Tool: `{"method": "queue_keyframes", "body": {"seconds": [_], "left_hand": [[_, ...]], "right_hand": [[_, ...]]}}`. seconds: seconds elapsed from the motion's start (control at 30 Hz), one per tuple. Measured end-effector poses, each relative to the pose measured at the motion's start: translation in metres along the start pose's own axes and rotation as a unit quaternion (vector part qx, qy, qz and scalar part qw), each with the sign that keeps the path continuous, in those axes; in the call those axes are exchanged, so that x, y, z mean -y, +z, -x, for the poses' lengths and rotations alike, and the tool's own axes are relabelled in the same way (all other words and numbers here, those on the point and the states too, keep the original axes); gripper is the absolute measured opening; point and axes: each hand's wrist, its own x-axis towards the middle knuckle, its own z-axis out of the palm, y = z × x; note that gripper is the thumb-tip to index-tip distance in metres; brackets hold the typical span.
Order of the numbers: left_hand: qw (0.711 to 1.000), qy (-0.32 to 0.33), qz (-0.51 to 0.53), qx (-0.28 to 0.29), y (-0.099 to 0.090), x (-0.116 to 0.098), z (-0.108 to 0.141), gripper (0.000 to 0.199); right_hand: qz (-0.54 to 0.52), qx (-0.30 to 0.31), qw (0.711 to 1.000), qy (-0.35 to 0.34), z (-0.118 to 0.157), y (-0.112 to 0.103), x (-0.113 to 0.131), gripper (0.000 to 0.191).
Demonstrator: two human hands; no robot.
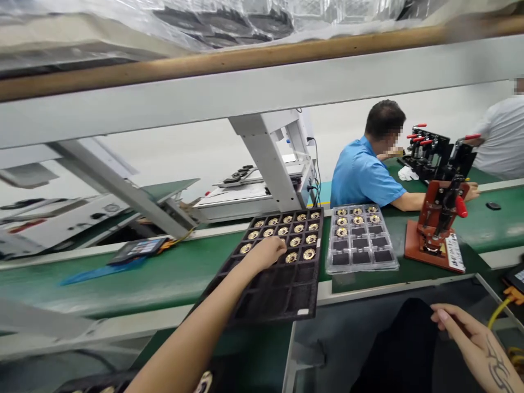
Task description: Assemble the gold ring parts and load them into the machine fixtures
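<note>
My left hand (266,254) reaches over a black compartment tray (298,289). Its fingers are curled together down at the cells, and whatever they pinch is hidden. Round gold-coloured parts with dark centres, such as this gold part (309,254), fill the far rows; the near cells hold none. Beside it on the right, a clear plastic tray (362,267) has several similar gold parts in its far cells and dark pads in the others. My right hand (460,327) is low at the right, thumb and fingers closed beside a dark cloth-like shape (401,349); I cannot make out anything between them.
A red-brown toggle-clamp press (436,234) stands right of the clear tray. Across the green belt (135,284) sits a person in a blue shirt (360,174) by several black clamp fixtures (429,153). A shelf beam (229,87) crosses above.
</note>
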Motion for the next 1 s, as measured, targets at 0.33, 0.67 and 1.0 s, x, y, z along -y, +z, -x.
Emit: {"method": "queue_keyframes", "body": {"seconds": [0.33,0.67,1.0], "left_hand": [[0.997,0.067,0.046,-0.019,0.038,-0.131,-0.111,0.026],[0.934,0.285,0.188,-0.110,0.001,-0.225,-0.056,0.007],[0.576,0.753,0.233,-0.218,0.010,-0.404,0.012,0.019]], "right_hand": [[0.024,-0.042,0.999,0.007,0.024,-0.018,0.017,0.054],[-0.005,-0.114,0.993,-0.027,0.044,-0.043,0.032,0.050],[-0.064,-0.162,0.969,-0.178,0.057,-0.078,0.120,0.047]]}}
